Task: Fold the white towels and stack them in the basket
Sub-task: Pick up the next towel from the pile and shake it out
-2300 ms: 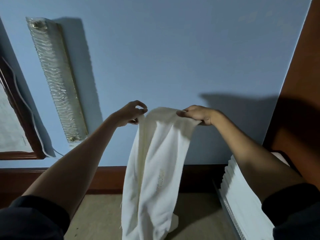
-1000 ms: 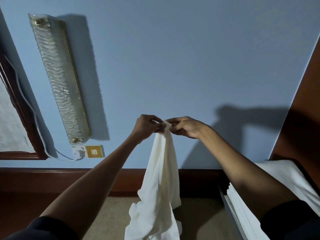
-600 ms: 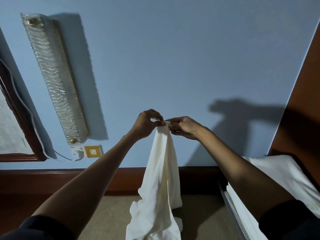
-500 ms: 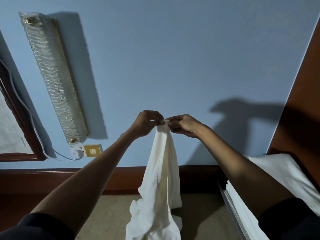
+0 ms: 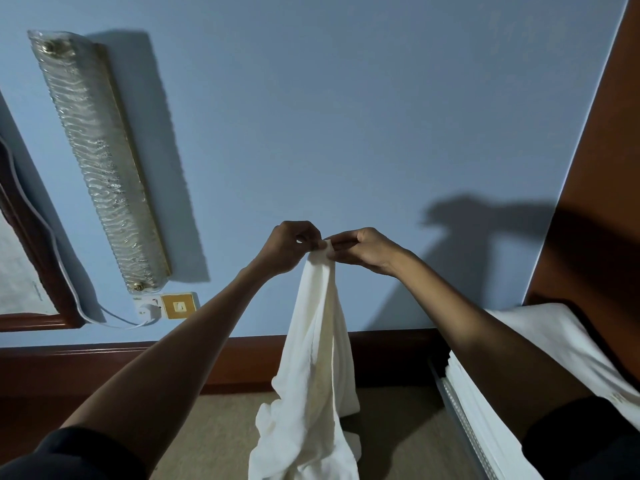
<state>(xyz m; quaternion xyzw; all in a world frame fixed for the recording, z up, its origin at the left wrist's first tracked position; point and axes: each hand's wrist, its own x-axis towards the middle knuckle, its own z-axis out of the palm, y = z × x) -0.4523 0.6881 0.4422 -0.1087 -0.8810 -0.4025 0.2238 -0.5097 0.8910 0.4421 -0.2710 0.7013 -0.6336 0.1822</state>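
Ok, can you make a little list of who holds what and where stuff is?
towel: white, hangs down bunched, not yet folded
left hand: pinches the towel's top edge
right hand: pinches the same edge, close beside the left hand
towel stack: white, folded, low on the right
wall light: long, slanted, on the blue wall, left
socket: just below the light
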